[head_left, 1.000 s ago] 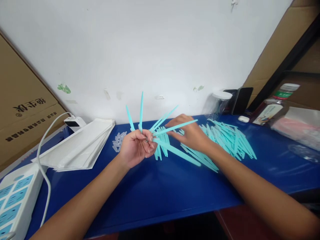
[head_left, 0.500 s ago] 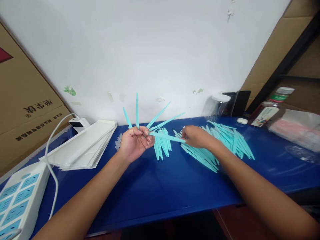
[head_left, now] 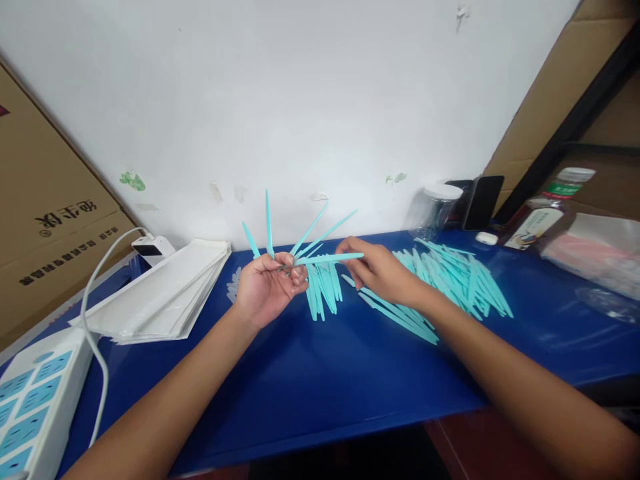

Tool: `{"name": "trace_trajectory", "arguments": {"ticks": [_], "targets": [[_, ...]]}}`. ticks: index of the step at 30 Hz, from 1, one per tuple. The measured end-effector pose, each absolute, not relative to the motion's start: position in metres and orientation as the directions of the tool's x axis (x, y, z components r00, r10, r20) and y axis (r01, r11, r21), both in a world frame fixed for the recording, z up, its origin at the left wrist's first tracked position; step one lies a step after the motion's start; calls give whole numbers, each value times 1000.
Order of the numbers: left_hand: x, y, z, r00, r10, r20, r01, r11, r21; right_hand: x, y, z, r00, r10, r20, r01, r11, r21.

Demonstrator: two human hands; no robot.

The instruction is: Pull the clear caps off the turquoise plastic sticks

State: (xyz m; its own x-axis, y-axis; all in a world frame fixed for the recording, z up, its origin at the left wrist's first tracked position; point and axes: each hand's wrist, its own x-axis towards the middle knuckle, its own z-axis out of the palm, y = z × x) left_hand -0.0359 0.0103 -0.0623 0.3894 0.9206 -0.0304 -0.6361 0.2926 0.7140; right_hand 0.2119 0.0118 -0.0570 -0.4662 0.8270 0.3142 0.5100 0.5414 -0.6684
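Observation:
My left hand (head_left: 267, 287) is raised above the blue table (head_left: 320, 373), fingers closed on a fan of several thin teal plastic sticks (head_left: 295, 243) that point up and to the right. My right hand (head_left: 383, 270) pinches the outer end of one teal stick (head_left: 333, 258) whose other end lies against my left fingers. A small bunch of teal sticks (head_left: 323, 290) lies on the table just under both hands. A large loose pile of the same sticks (head_left: 450, 280) spreads to the right of my right hand.
A stack of white bags (head_left: 160, 293) lies at the left, with a white power strip (head_left: 35, 393) and cable in front and a small charger (head_left: 150, 248) behind. Small clear pieces (head_left: 233, 287) lie near the bags. A clear jar (head_left: 435, 210), phone (head_left: 483, 200), bottles and cardboard boxes stand right.
My right hand picked a teal stick from beside the pile and brought its end up to the fan in my left hand. The left hand stayed almost in place.

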Motion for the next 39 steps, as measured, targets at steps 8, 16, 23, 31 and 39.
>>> {"name": "trace_trajectory", "arguments": {"ticks": [8, 16, 23, 31, 39], "targets": [[-37, 7, -65, 497, 867, -24, -559, 342, 755, 201, 2, -53, -525, 779, 343, 341, 562, -754], [-35, 8, -70, 596, 803, -14, -474, 367, 800, 206, 2, -49, -547, 798, 252, 361, 497, -789], [-38, 9, -69, 600, 800, 2, -472, 351, 809, 213, 3, -46, -628, 740, 239, 317, 524, -790], [-36, 5, -71, 712, 703, 6, -425, 424, 800, 210, 6, -54, -616, 616, 492, 204, 727, -655], [-32, 3, -74, 691, 722, -2, -420, 405, 812, 201, 0, -57, -599, 653, 464, 288, 716, -636]]}}
